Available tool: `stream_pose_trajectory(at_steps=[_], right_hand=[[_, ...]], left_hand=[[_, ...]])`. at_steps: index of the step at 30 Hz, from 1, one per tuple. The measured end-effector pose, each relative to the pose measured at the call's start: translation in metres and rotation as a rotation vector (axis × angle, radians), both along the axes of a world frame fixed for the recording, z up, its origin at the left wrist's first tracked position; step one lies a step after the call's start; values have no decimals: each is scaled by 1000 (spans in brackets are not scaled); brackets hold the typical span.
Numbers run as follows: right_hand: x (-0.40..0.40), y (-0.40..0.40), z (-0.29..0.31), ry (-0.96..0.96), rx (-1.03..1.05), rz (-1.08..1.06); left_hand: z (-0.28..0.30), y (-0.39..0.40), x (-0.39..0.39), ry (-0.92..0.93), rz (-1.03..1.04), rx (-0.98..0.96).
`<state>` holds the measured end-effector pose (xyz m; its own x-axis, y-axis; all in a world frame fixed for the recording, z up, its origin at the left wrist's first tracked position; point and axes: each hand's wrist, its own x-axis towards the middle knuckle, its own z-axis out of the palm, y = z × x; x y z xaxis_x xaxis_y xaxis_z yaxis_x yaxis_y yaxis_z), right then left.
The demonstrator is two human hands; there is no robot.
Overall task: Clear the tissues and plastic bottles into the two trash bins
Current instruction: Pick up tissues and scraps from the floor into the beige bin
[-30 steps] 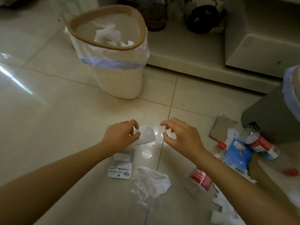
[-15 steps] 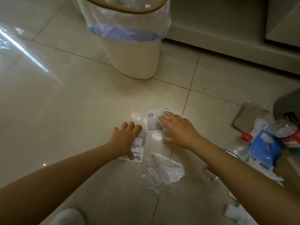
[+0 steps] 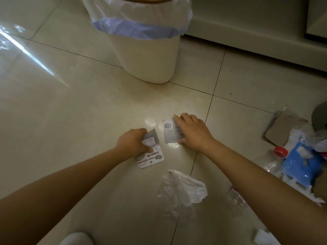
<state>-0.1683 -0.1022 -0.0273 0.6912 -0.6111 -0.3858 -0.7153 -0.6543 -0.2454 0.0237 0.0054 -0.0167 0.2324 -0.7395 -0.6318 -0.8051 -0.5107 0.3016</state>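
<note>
Mid-task. Left hand (image 3: 131,144) gripping printed packaging card (image 3: 150,156); right hand (image 3: 192,131) flat on barcoded paper slip (image 3: 170,132). Crumpled white tissue (image 3: 187,188), red-capped plastic bottles (image 3: 281,152) still on floor.

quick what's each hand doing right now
Left hand: fingers curled, gripping the printed hook card on the floor.
Right hand: open, fingers flat on the barcode paper.

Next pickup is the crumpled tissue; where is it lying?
In the head view, the crumpled tissue lies on the floor tiles near the bottom centre, between the forearms, just below the printed card.
</note>
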Motion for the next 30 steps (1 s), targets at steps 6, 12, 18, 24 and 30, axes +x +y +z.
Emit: stream_pose_trajectory(at_steps=[6,12,18,24,30], right_hand=[[-4,1,4,-92,206,-288],[-18,0,27,-556,753,-661],[-14,26,26,-624,570,-660],[-26,44,31,-526,433,-765],[-43,103,39,120,292,-272]], left_hand=[[-1,-5,6,242,310,-49],[13,-15,-9,521,623,-82],[33,-29,-37,642,464,-106],[49,-34,-34,520,388,-189],[57,-19,-35,461,286,-138]])
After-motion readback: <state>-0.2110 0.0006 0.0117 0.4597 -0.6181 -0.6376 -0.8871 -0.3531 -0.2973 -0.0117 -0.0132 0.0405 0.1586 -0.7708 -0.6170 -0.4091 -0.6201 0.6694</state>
